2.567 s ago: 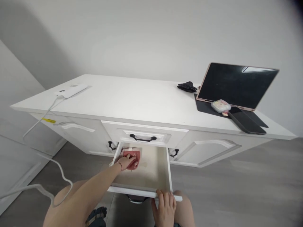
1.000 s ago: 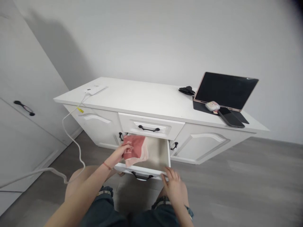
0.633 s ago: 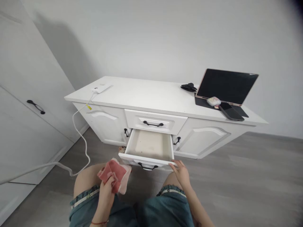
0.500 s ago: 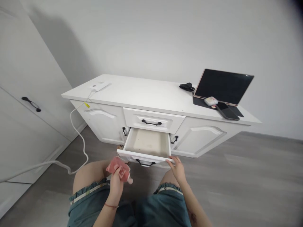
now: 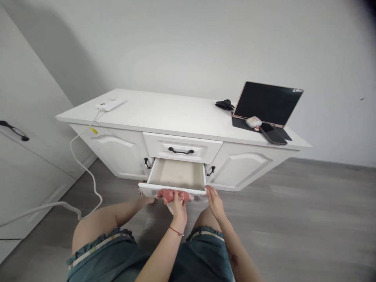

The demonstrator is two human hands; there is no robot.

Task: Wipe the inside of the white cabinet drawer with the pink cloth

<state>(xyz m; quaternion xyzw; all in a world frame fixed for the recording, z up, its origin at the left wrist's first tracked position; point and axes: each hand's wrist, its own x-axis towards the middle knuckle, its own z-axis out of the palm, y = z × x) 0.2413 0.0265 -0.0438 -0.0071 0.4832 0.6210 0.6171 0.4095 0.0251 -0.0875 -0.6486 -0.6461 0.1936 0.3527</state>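
Note:
My left hand (image 5: 179, 209) is closed on a red cloth (image 5: 168, 194) with pale markings. It presses the cloth against the front of the pulled-out lower drawer (image 5: 149, 189), in front of its handle, which is mostly hidden. At the right end of that drawer front, my right hand (image 5: 216, 201) grips the edge with its fingers. Inside, the drawer's pale bottom shows a few small dark specks.
The white cabinet (image 5: 164, 109) carries a tablet (image 5: 268, 102) on a stand cover, a phone (image 5: 273, 134), an earbud case (image 5: 253, 122), a black hair clip (image 5: 225, 105) and a white power bank (image 5: 110, 104). A white cable (image 5: 88, 168) trails down at left.
My left hand has moved right and up from above my thigh, bringing the cloth onto the drawer front. My right hand stays at the drawer's right edge. The view has shifted slightly.

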